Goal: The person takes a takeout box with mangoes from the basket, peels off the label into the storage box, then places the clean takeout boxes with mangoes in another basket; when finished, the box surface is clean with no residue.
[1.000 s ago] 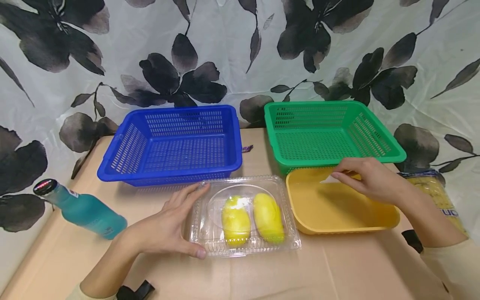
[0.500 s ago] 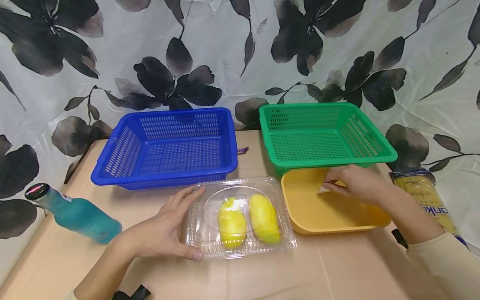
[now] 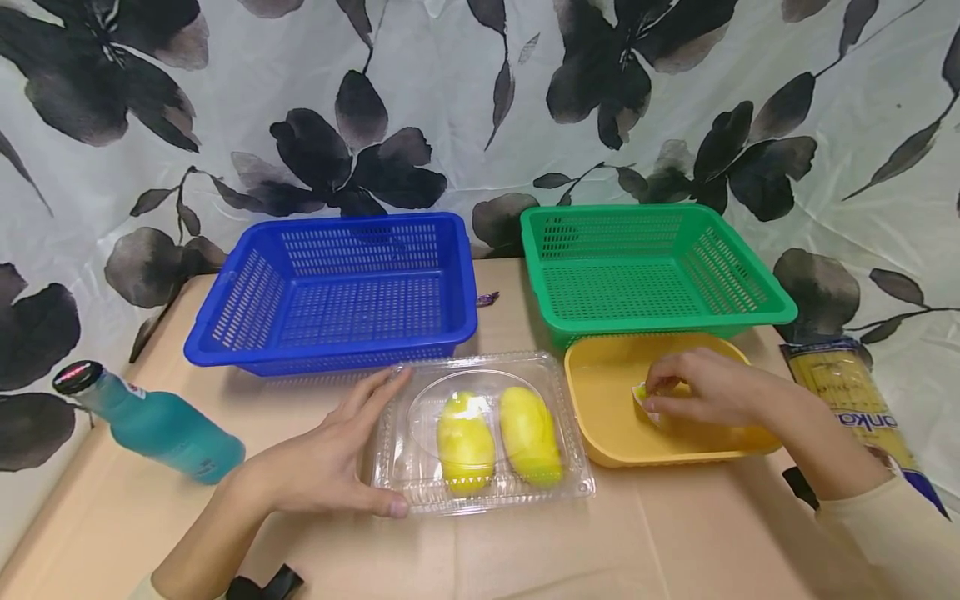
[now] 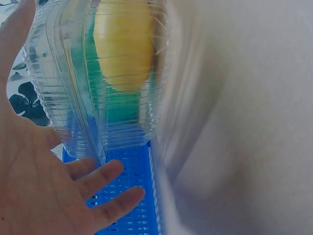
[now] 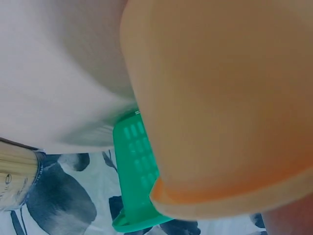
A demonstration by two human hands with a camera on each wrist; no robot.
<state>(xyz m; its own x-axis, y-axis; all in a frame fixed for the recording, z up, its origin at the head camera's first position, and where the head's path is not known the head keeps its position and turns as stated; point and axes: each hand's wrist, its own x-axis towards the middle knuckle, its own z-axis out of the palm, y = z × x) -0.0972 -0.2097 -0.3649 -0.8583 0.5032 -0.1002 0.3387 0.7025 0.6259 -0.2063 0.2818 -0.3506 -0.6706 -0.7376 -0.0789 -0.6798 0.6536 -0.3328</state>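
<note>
My left hand rests with spread fingers against the left side of a clear plastic clamshell box. Inside the closed box lie two yellow mangoes. In the left wrist view the box stands beside the extended fingers. Over the yellow tub, my right hand pinches a small white and yellow-green piece with curled fingers. Most of that piece is hidden by the fingers, so its kind cannot be told. The tub's wall fills much of the right wrist view.
A blue basket and a green basket stand at the back. A bottle of teal drink lies at the left, a pasta packet at the right. A purple-wrapped sweet lies between the baskets.
My right hand has moved slightly left and lower into the yellow tub, and more of the white and yellow-green piece shows. The left hand keeps its place on the box.
</note>
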